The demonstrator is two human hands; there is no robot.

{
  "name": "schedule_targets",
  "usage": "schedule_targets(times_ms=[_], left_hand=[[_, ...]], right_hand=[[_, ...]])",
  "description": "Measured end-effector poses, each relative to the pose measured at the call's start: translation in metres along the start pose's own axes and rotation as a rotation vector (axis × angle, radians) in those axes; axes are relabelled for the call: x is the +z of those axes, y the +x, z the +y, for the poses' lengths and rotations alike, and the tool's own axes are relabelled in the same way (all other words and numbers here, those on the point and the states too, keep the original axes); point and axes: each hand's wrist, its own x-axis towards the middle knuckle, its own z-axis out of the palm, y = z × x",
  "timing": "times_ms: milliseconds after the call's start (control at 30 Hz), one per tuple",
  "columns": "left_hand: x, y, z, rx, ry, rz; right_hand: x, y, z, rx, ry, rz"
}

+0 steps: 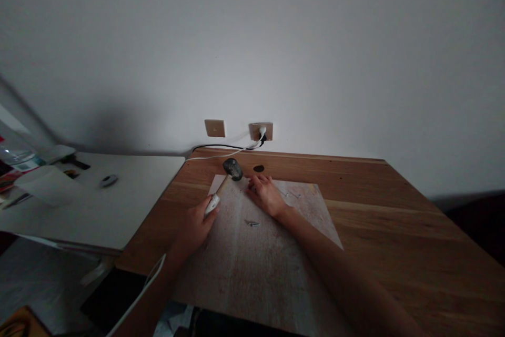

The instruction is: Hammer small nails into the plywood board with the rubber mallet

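One mallet, mid-frame, slanting up-right, gripped by left hand; head just upper-left of right hand, fingers curled, hold indiscernible.

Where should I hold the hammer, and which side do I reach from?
Probably best by the handle, at its white part, coming from the near left, where the left hand grips it. The handle is slim and slants down that way, while the thick, dark head sits at the far end.
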Motion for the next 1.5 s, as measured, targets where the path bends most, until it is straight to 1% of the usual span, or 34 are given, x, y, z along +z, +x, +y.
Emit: schedule_targets(times_ms=[300, 500, 700, 900, 1067, 1233, 1500], left_hand=[[0.0011, 0.0008, 0.0006, -0.003, 0.000, -0.001], [-0.0015, 0.0001, 0.0035, -0.011, -0.002, -0.025], [-0.0025, -0.0003, 0.0061, 0.001, -0.019, -0.008], [-0.0029, -0.0006, 0.0071, 0.004, -0.015, -0.004], [-0.0034, -0.0001, 0.0069, -0.004, 0.009, -0.028], [-0.0033, -0.0002, 0.0066, -0.016, 0.024, -0.030], [-0.0042, 0.0008, 0.0074, -0.023, 0.004, -0.054]], right_hand=[[-0.0009, 0.0012, -0.0029, 0.047, -0.030, -0.015], [-0.0005, -0.0017, -0.0021, -0.002, -0.036, -0.002], [-0.0014, -0.0022, -0.0029, -0.013, -0.040, -0.024], [-0.0025, -0.0009, -0.0044, 0.011, -0.015, -0.030], [-0.0033, -0.0003, -0.0052, 0.039, 0.014, -0.017], [-0.0022, -0.0011, -0.0047, 0.032, 0.005, -0.013], [-0.0038, -0.0013, -0.0045, 0.039, 0.002, -0.052]])
